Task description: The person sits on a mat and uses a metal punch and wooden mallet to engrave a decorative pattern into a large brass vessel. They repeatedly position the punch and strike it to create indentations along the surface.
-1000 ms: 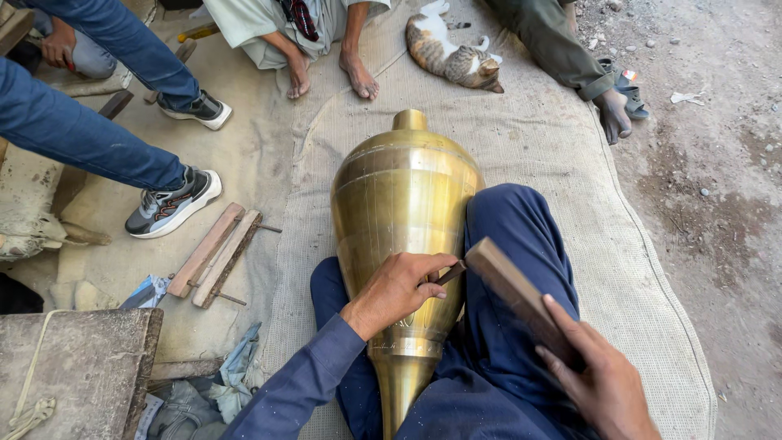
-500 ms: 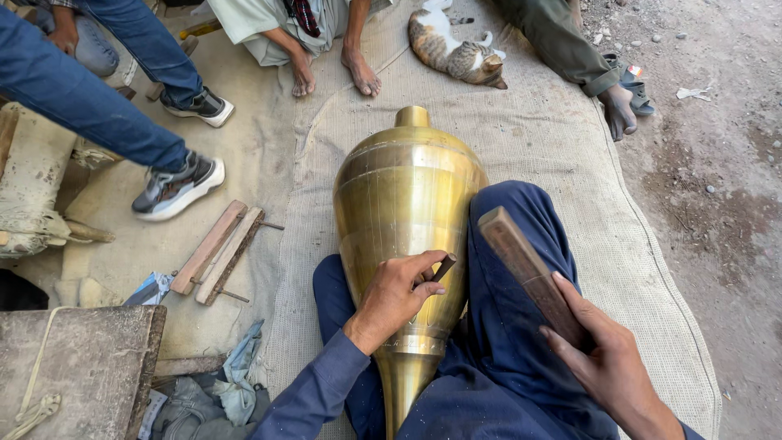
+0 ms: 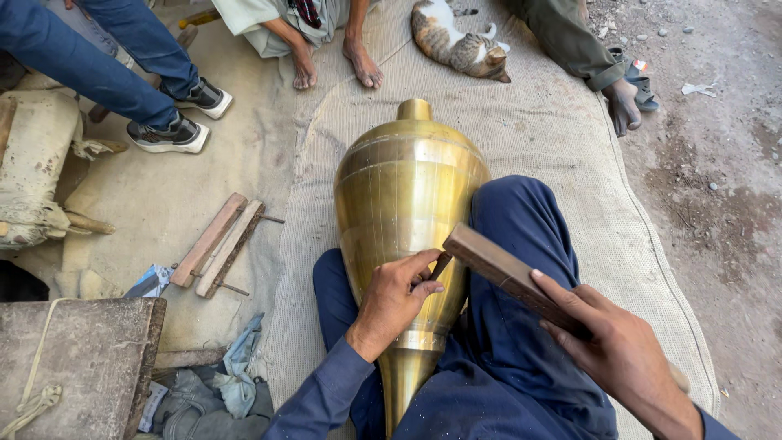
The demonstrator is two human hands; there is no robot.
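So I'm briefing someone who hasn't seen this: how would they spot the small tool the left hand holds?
Start at the big brass vessel lying across the seated person's lap. On its lower flank rests the left hand, pinching a short dark punch against the metal. It is far thinner and shorter than the wooden block in the right hand, whose end is just beside it.

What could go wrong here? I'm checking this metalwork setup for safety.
The left hand pinches a small dark punch against the large rounded brass vessel; a stray blow from the wooden block in the right hand could hit its fingers. The vessel rests only between the knees, so it may roll.
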